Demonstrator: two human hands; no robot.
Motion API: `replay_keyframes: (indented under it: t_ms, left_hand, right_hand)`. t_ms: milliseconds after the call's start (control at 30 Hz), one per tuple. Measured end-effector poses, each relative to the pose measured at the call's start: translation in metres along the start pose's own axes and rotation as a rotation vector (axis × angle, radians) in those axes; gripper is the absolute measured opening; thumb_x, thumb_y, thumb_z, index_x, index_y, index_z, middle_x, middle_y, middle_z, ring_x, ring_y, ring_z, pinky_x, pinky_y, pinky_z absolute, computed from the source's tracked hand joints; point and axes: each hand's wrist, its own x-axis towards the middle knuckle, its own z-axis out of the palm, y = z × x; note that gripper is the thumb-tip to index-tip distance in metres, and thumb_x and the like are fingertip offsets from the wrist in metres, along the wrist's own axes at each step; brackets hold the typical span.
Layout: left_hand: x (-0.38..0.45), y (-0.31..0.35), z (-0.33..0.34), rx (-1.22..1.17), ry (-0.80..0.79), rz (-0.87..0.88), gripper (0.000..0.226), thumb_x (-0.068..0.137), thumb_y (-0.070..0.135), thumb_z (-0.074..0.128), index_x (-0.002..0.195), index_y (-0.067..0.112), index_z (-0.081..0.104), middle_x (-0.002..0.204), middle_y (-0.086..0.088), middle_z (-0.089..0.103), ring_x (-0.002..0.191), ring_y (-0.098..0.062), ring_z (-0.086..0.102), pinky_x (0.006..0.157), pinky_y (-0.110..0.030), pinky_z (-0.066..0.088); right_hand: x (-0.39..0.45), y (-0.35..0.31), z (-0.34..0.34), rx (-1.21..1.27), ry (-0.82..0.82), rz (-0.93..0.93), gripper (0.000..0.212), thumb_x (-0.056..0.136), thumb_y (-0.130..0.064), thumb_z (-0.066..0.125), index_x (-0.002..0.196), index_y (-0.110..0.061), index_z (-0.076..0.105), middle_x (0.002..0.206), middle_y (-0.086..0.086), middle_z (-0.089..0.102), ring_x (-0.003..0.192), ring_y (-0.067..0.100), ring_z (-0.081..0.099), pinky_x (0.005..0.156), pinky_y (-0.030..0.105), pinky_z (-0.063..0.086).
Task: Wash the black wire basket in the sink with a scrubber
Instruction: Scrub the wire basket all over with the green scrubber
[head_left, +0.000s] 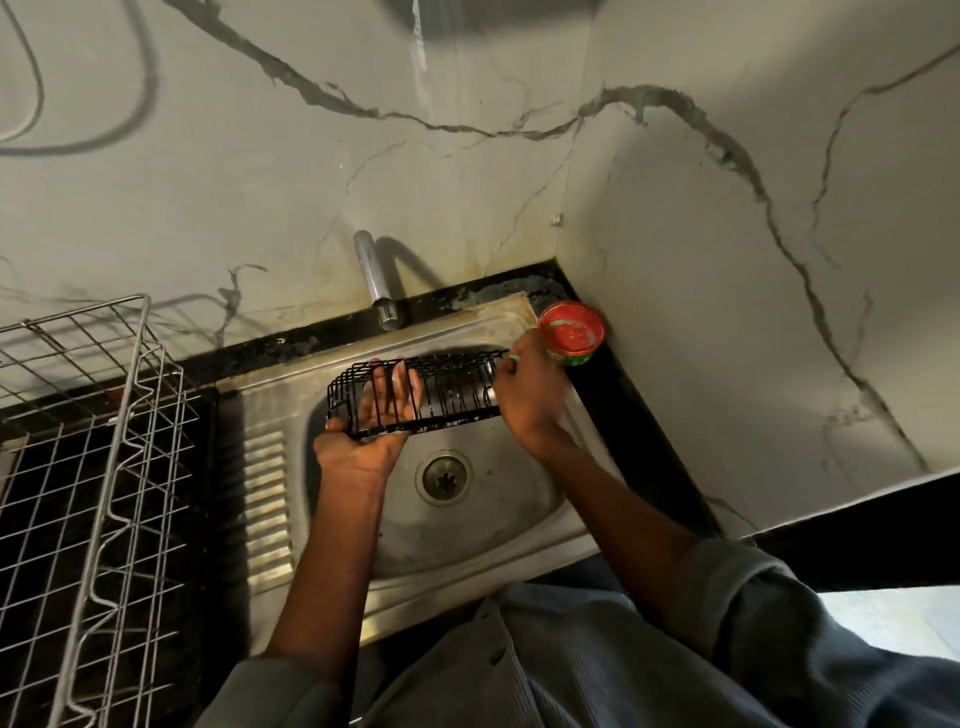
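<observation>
Left hand (371, 415) grips the basket (441, 389) over the sink (498, 525); right hand (530, 389) pinches something green, likely the scrubber, at its end. Scrubbing looks underway; next, work along the wires.

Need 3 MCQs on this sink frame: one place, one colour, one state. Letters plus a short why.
1. Where is the red round container?
A. on the dark counter at the sink's far right corner
B. in the silver wire rack
C. over the drain

2. What colour is the wire basket being washed?
A. silver
B. black
C. red

3. What is the left hand doing?
A. hanging idle
B. turning the tap
C. holding the basket above the sink

Answers:
A, it sits by the wall corner, beside the right hand.
B, its wires are black.
C, palm under it, fingers showing through the wires.
</observation>
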Motion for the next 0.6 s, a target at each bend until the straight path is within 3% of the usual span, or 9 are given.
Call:
replay_keyframes:
  t_ms: [33,133,200,267,367,500,600]
  left_hand:
    - [0.003,-0.004,0.004,-0.007,0.003,-0.016,0.051,0.108,0.032,0.031,0.132,0.002,0.064,0.129,-0.023,0.07,0.123,-0.042,0.065,0.089,-0.065,0.057]
    - [0.009,-0.014,-0.002,0.115,0.059,0.031,0.057,0.111,0.035,0.024,0.123,-0.001,0.066,0.107,-0.026,0.076,0.104,-0.04,0.071,0.107,-0.056,0.049]
    - [0.006,-0.015,-0.003,0.135,0.07,0.062,0.057,0.111,0.032,0.021,0.123,-0.002,0.065,0.099,-0.025,0.077,0.095,-0.037,0.074,0.102,-0.053,0.053]
    - [0.008,-0.009,-0.004,0.118,0.063,0.049,0.055,0.111,0.031,0.023,0.125,-0.001,0.065,0.107,-0.025,0.077,0.1,-0.038,0.073,0.1,-0.055,0.054]
    - [0.007,-0.003,-0.007,0.067,0.046,-0.02,0.051,0.105,0.03,0.033,0.139,0.004,0.061,0.126,-0.022,0.071,0.114,-0.043,0.069,0.088,-0.065,0.058]
    - [0.007,-0.002,-0.007,0.034,0.036,-0.045,0.051,0.104,0.032,0.037,0.142,0.007,0.06,0.122,-0.022,0.073,0.106,-0.048,0.072,0.081,-0.064,0.058]
    - [0.011,-0.002,-0.01,0.01,0.062,-0.059,0.052,0.104,0.031,0.033,0.141,0.005,0.059,0.122,-0.023,0.072,0.107,-0.048,0.071,0.077,-0.066,0.058]
  right_hand:
    - [-0.005,-0.015,0.0,0.018,-0.008,-0.094,0.018,0.093,-0.013,0.059,0.11,-0.009,0.054,0.095,0.013,0.068,0.087,0.031,0.066,0.066,0.038,0.049]
    - [-0.027,-0.053,0.006,0.175,-0.115,-0.358,0.015,0.091,-0.007,0.061,0.096,-0.015,0.049,0.08,0.003,0.06,0.07,0.021,0.06,0.054,0.031,0.041]
    - [-0.037,-0.058,0.009,0.206,-0.204,-0.458,0.019,0.091,-0.013,0.061,0.096,-0.02,0.045,0.084,-0.001,0.058,0.073,0.016,0.057,0.055,0.029,0.043]
    - [-0.037,-0.04,0.01,0.101,-0.244,-0.526,0.022,0.09,-0.019,0.063,0.102,-0.022,0.045,0.096,0.001,0.06,0.086,0.018,0.057,0.063,0.029,0.043]
    - [-0.022,0.007,0.005,-0.049,-0.197,-0.385,0.033,0.086,-0.016,0.065,0.112,-0.019,0.046,0.108,0.008,0.061,0.098,0.028,0.059,0.071,0.033,0.041]
    - [-0.006,0.041,-0.006,-0.132,-0.198,-0.105,0.039,0.082,-0.009,0.063,0.119,-0.014,0.05,0.11,0.014,0.065,0.102,0.035,0.061,0.078,0.041,0.049]
    - [-0.006,0.043,-0.008,-0.061,-0.206,-0.081,0.038,0.081,-0.003,0.06,0.117,-0.015,0.061,0.114,0.011,0.068,0.106,0.032,0.062,0.087,0.043,0.053]
